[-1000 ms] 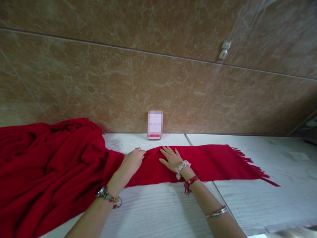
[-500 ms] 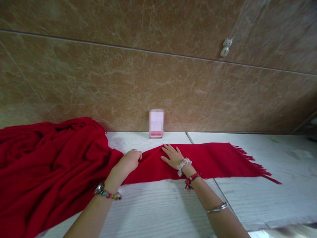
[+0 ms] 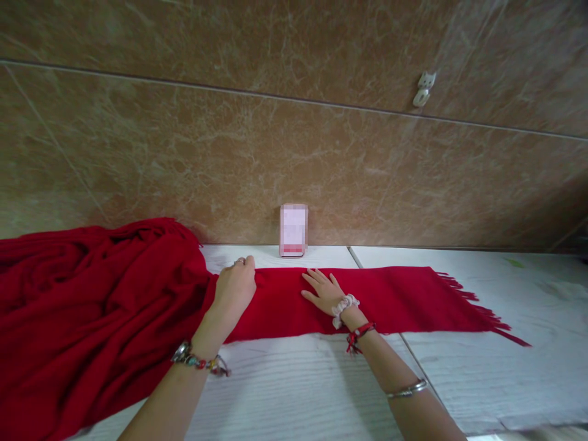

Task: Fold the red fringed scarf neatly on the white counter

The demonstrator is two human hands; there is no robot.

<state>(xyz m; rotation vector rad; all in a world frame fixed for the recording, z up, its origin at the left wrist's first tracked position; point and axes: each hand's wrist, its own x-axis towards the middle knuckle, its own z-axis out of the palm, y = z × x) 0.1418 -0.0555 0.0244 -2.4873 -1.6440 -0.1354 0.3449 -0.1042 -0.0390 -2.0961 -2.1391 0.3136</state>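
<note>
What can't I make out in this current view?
All in the head view:
Phone: screen pixelated, content unreadable.
Left hand: fingertips hidden behind its own back and curled fingers; grip unclear.
Red cloth pile: cut off by the left edge.
Fringed red strip: partly covered by the right hand.

A plain, deep-red fringed scarf (image 3: 280, 300) lies across the white wood-grained table (image 3: 275, 392). Its right part is a flat strip, nearly smooth, with fairly straight long edges, ending in a slanting row of thin tassels (image 3: 469, 297). Its left part is bunched into a loose, deeply creased heap running out of view.
</note>
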